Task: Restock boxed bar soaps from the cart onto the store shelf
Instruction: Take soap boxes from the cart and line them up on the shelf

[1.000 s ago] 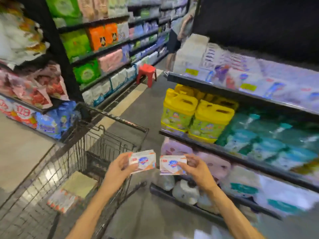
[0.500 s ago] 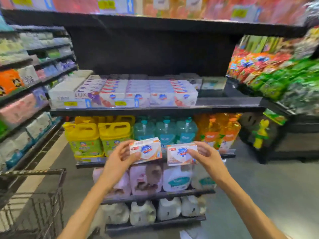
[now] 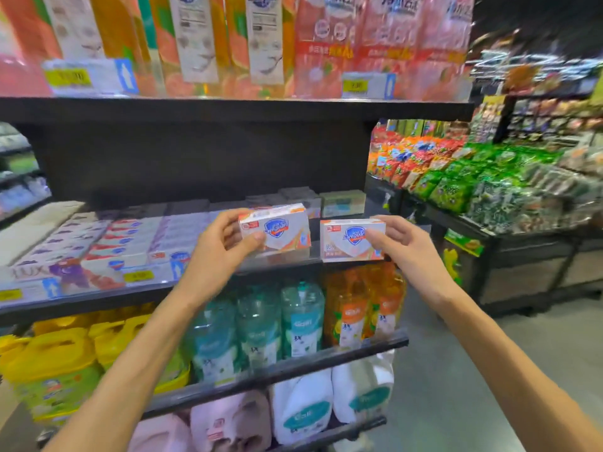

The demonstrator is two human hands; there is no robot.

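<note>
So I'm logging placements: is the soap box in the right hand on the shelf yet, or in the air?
In the air: the right hand grips the soap box at the shelf edge.

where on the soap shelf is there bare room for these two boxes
Bare shelf shows at the right end, behind the soap box in the right hand, in front of the back-row boxes. Left of the left hand, soap rows are packed.

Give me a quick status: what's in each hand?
Left hand grips one white boxed bar soap; right hand grips another. Both at black soap shelf. Bare gap ahead, unobstructed.
</note>
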